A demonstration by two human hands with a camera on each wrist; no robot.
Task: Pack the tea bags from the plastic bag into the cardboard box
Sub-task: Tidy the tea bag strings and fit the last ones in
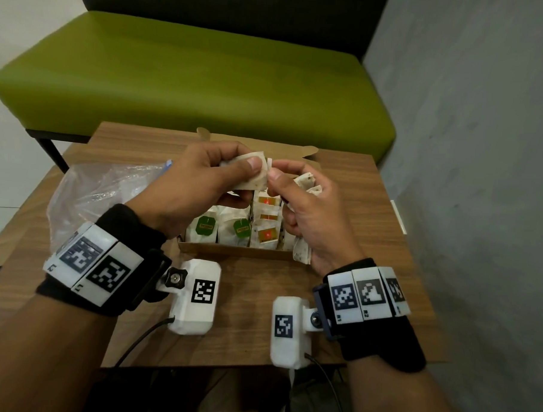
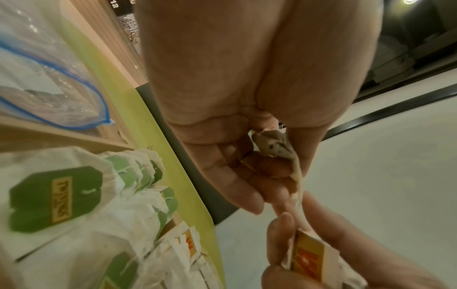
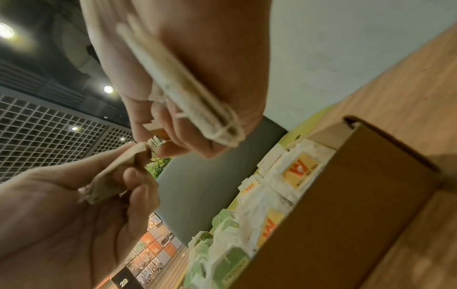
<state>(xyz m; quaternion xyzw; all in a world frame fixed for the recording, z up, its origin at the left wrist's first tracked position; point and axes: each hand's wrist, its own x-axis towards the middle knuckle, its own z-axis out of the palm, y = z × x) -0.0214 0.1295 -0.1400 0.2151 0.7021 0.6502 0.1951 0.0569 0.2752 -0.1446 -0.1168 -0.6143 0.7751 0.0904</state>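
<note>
Two hands meet just above the open cardboard box [image 1: 231, 250] on the wooden worktop [image 1: 253, 314]. The left hand [image 1: 199, 181] has its fingers [image 2: 232, 176] curled round a pale tea bag [image 1: 254, 174], the thumb pressing it from the near side, so the bag sticks out past the fingertips toward the other hand. The right hand [image 1: 310, 213] pinches a small yellow-and-red paper tag [image 2: 309, 258] between thumb and forefinger, right beside that bag's edge, while its remaining fingers [image 3: 197, 136] are folded over a bundle of further tea bags [image 3: 193, 97] pressed against the palm; one of these hangs out below the heel of the hand. Inside the box, packed tea bags stand in rows: those with green tags [image 1: 207, 226] to the left, those with yellow-and-red tags [image 1: 268, 216] to the right. A crumpled clear plastic bag [image 1: 102, 192] with a blue seal strip lies on the worktop left of the box, behind the left wrist. A green bench seat [image 1: 191, 77] stands beyond the worktop.
</note>
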